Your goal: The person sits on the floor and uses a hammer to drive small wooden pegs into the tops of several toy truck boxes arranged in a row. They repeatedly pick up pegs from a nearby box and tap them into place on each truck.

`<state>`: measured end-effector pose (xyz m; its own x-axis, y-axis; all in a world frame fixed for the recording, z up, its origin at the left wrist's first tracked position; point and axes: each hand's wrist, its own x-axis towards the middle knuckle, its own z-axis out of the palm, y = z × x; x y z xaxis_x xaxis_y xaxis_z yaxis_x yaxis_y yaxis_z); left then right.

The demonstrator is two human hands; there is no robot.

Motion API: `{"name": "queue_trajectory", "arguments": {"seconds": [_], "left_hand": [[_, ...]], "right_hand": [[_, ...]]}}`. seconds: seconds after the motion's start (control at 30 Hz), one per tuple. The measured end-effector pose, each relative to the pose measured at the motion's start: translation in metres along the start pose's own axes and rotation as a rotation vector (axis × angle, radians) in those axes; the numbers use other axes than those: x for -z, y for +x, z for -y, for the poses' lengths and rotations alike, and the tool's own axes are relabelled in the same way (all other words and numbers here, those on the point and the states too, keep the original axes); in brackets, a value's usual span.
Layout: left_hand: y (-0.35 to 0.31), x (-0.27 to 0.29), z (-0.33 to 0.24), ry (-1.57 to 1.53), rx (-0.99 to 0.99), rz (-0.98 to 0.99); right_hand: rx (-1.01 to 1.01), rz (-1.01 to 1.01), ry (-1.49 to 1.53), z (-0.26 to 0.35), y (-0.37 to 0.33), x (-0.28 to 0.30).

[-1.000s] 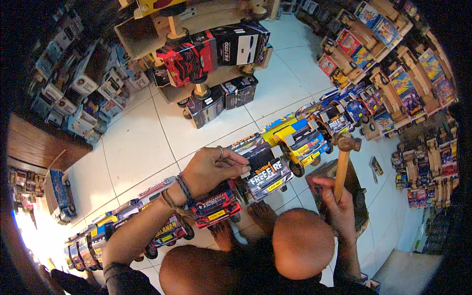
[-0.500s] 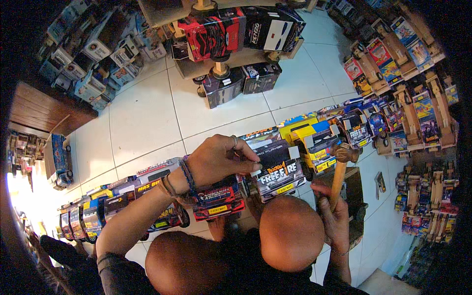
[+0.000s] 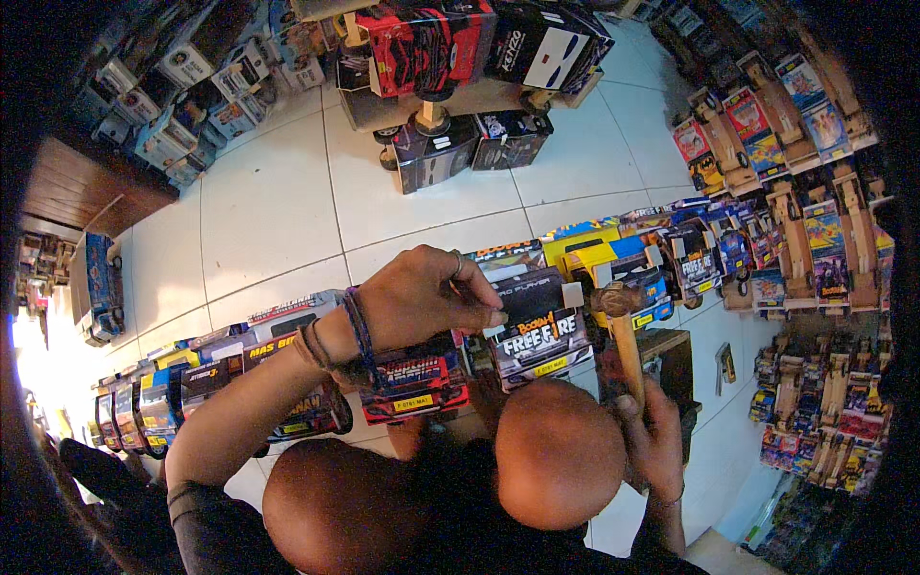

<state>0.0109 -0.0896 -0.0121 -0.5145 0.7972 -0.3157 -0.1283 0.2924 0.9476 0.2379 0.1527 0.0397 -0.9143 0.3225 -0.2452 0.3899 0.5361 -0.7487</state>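
My right hand [image 3: 656, 436] is closed round the wooden handle of a hammer [image 3: 629, 350]. The hammer's head is up, beside the right side of a black toy truck [image 3: 539, 331] with bright lettering on its front. My left hand [image 3: 422, 299], with cords round the wrist, reaches over the row of toy trucks. Its thumb and forefinger pinch together at the black truck's upper left edge, next to a small pale tab; what they hold, if anything, is too small to make out. Below this hand stands a red and blue toy truck [image 3: 417, 383].
More toy trucks stand in a row to the left [image 3: 216, 379] and right [image 3: 692, 254]. A low wooden box [image 3: 671, 355] is beyond the hammer. A cutter [image 3: 725, 367] lies on the tiled floor [image 3: 268, 225]. Larger red [image 3: 431, 48] and black toy vehicles stand ahead. My bare knees [image 3: 559, 455] are close by.
The hammer's head has swung left and slightly down, closer to the black truck. My left hand keeps its pinch at the truck's edge. The whole view has shifted a little.
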Motion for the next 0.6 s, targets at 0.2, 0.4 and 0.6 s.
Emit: {"name": "queue_trajectory", "arguments": {"seconds": [0.2, 0.4, 0.6], "left_hand": [[0.001, -0.001, 0.005, -0.051, -0.065, -0.018], [0.000, -0.001, 0.000, 0.057, -0.029, -0.029], [0.001, 0.000, 0.000, 0.049, -0.021, -0.032]], "right_hand": [[0.047, 0.010, -0.223, 0.006, -0.002, 0.017], [0.185, 0.052, -0.329, 0.006, 0.002, 0.030], [0.230, 0.216, -0.451, 0.010, 0.011, 0.036]]}}
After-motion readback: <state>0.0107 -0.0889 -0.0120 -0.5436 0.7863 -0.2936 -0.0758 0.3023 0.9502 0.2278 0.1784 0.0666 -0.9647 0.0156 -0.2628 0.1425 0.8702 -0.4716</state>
